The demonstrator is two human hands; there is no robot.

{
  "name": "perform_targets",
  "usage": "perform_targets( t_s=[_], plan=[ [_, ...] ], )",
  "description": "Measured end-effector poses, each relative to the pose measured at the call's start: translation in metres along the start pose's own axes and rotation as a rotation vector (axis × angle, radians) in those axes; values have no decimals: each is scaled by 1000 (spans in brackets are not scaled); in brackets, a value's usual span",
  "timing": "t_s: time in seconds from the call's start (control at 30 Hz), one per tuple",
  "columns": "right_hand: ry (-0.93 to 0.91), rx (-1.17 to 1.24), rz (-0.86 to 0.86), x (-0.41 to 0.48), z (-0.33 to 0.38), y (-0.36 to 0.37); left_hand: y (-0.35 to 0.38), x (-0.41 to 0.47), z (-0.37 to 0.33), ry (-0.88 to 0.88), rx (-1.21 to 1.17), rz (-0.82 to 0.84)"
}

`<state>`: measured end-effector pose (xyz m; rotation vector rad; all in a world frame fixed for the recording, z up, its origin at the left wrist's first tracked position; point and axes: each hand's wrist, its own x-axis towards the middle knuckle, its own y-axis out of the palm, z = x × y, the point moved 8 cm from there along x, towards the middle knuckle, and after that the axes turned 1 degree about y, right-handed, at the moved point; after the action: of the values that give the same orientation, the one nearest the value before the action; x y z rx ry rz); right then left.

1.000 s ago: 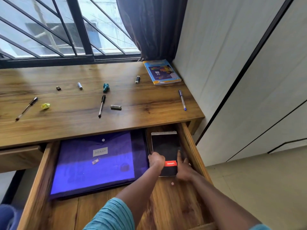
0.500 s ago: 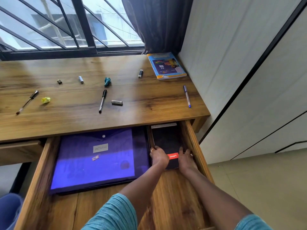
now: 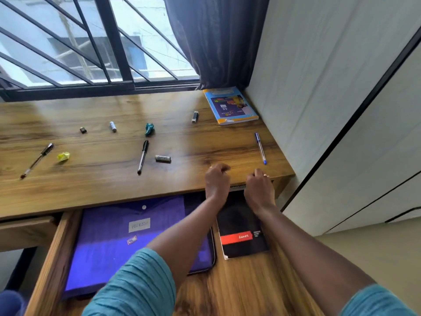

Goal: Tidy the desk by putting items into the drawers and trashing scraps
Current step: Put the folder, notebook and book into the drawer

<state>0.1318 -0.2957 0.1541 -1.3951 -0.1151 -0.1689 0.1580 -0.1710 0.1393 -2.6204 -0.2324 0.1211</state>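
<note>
The wooden tabletop [image 3: 91, 179] is stretching away beyond the fingers, carrying the loose items not yet sorted. The open drawer [image 3: 52, 258] is lying beneath and behind both wrists, holding a purple snap folder [image 3: 118, 242] to the left of the forearms and a black spiral notepad [image 3: 241, 236] under them. A blue exercise book [image 3: 230, 106] is sitting well beyond the fingers, against the wall corner.

The left hand [image 3: 217, 181] and right hand [image 3: 259, 185] are hovering side by side over the tabletop's front edge. Their fingers [image 3: 224, 167] are loosely curled and holding nothing.

A blue pen [image 3: 260, 148] is lying just beyond the right fingers, and its tip is pointing back at them. A black pen [image 3: 143, 156] and a battery [image 3: 163, 158] are lying off to the left of the left fingers. A teal crumpled scrap [image 3: 149, 129], a USB stick [image 3: 195, 116] and a second battery [image 3: 113, 126] are lying farther out. A yellow scrap [image 3: 63, 156] and a third pen [image 3: 36, 160] are sitting far left.

The risks are probably these:
- The round pens and batteries are likely to roll if a knuckle is brushing them, and the blue pen is lying close to the tabletop's right edge, so it could drop to the floor.
- Reaching far left or deep means leaning over the open drawer, so a forearm could be pressing on its contents or nudging it.
- Scraps could be ending up in the drawer if they are swept in with the stationery.
</note>
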Motion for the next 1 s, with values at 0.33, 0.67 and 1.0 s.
perform_targets(
  t_s=[0.33,0.67,1.0],
  plan=[
    [9,21,117,191,-26,36,13,164,-47,-88,-7,22],
    [-177,93,310,284,-5,100,68,267,-26,-343,-61,56],
    [-174,105,-103,270,-13,69,61,264,-34,-240,-224,-111]
  ],
)
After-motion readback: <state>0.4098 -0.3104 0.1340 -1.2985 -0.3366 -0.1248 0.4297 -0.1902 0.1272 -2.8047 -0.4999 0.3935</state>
